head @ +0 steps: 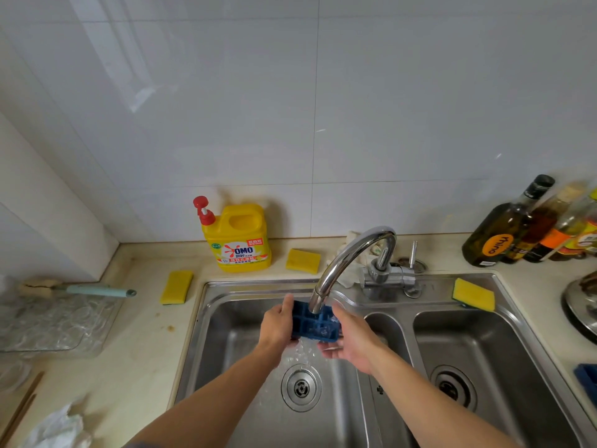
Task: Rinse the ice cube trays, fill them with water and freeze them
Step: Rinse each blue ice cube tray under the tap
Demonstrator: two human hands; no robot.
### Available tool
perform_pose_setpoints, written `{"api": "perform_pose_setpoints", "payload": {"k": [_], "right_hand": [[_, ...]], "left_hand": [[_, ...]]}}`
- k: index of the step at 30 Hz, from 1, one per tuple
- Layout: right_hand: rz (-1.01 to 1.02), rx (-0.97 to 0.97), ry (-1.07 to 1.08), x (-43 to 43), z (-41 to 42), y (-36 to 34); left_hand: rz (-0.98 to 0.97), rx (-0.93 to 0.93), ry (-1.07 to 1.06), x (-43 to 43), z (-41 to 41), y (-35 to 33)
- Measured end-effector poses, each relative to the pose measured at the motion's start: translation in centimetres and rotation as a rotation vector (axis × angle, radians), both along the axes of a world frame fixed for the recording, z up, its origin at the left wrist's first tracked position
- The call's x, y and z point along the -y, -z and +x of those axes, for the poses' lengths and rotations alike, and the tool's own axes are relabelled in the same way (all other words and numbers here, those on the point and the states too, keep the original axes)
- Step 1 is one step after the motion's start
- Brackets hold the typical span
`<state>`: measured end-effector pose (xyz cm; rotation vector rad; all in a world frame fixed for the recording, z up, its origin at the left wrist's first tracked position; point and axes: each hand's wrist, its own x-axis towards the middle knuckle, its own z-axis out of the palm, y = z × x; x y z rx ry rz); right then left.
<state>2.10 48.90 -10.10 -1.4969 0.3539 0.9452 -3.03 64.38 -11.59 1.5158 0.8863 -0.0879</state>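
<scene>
A blue ice cube tray (315, 324) is held under the spout of the chrome faucet (349, 257), above the left basin of the steel sink (226, 334). My left hand (277, 324) grips its left end. My right hand (350, 337) holds its right end, palm cupped under it. Water spills from the tray's lower edge down toward the drain (301, 387). At the right edge of the view, part of a second blue tray (587, 378) lies on the counter.
A yellow detergent jug (239, 239) stands behind the sink. Yellow sponges lie at the left (177, 287), behind the faucet (303, 260) and on the sink rim (474, 294). Bottles (517, 224) crowd the back right. A clear drying mat (55, 321) with a brush lies left.
</scene>
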Motion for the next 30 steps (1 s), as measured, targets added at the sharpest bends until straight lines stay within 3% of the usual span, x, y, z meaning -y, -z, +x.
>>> {"api": "perform_pose_setpoints", "payload": {"k": [6,13,17,22,27,30], "right_hand": [[0.045,-0.099,0.045,0.4,-0.8,0.5],[0.065,-0.158,-0.059,0.9,-3.2,0.8],[0.001,-0.093,-0.018,2.1,-4.5,1.2],[-0.193,0.163,0.061,5.1,-5.7,1.6],[-0.459,0.685,-0.004,9.2,-5.0,-0.4],[-0.556,0.899,-0.004,12.2,-4.2,-2.6]], "left_hand": [[0.160,0.105,0.090,-1.1,-1.0,-0.5],[0.056,0.125,0.236,-2.5,-2.7,1.1],[-0.017,0.071,0.365,-2.3,-3.3,3.0],[0.136,-0.006,0.482,0.1,-3.0,4.5],[0.124,-0.066,0.518,3.0,-2.6,4.3],[0.127,-0.054,0.584,5.4,-2.4,3.8]]}}
